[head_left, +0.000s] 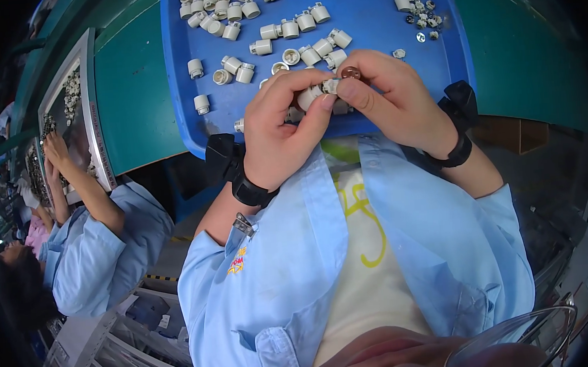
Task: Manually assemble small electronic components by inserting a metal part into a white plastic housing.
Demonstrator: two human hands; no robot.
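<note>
Over the near edge of the blue tray [358, 25], my two hands meet. My left hand [278, 126] is closed round a white cylindrical piece [310, 96] that looks like a lamp holder. At the end of this piece, my right hand [399, 101] pinches with thumb and forefinger. A small brown round piece [350, 72] shows between those fingertips, close to the lamp holder's narrow end. Whether the two pieces touch is hidden by the fingers. Several more white lamp holders [289, 28] lie in the tray, some right beside my left hand.
At the tray's far right lies a scatter of small white and metal parts [425, 17]. A green table [134, 92] carries the tray. To the left, a co-worker in a blue jacket [102, 265] reaches over a framed tray [95, 122] of small parts. A cardboard box [519, 133] stands right, below the table.
</note>
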